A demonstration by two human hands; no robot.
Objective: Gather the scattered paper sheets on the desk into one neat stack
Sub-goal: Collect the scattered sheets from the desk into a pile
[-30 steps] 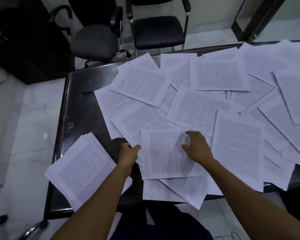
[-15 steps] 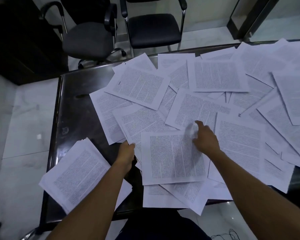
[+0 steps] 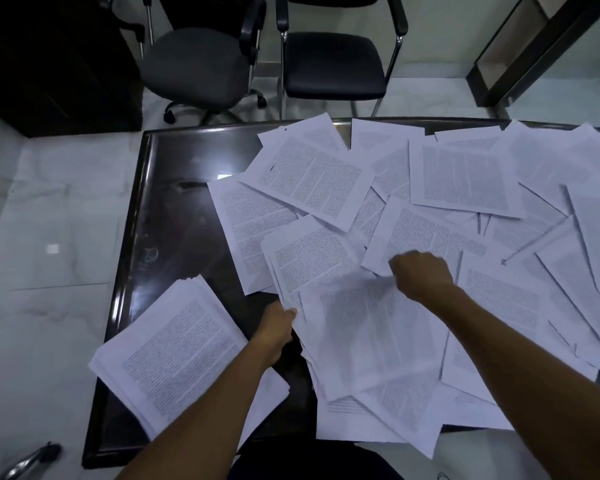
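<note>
Nearest you, the gathered stack (image 3: 174, 355) sits skewed at the desk's (image 3: 160, 216) near-left corner, its lower corner hanging past the front edge and your left forearm crossing over it. More loose sheets overhang the near edge right of centre. Your left hand (image 3: 274, 332) is at the left edge of a blurred sheet (image 3: 368, 334), thumb on the paper edge; fingers hidden, so grip can't be told for sure, looks like a pinch. Your right hand (image 3: 421, 273) is curled, knuckles up, on that sheet's top right corner, fingers folded around the paper. Bare dark desk surface shows only along the left side, between stack and far edge. Scattered sheets (image 3: 465, 178) cover the centre and right, overlapping, running out of view to the right. Beyond the far edge stand a swivel chair (image 3: 194, 64) and a black visitor chair (image 3: 333, 64) on pale floor.
</note>
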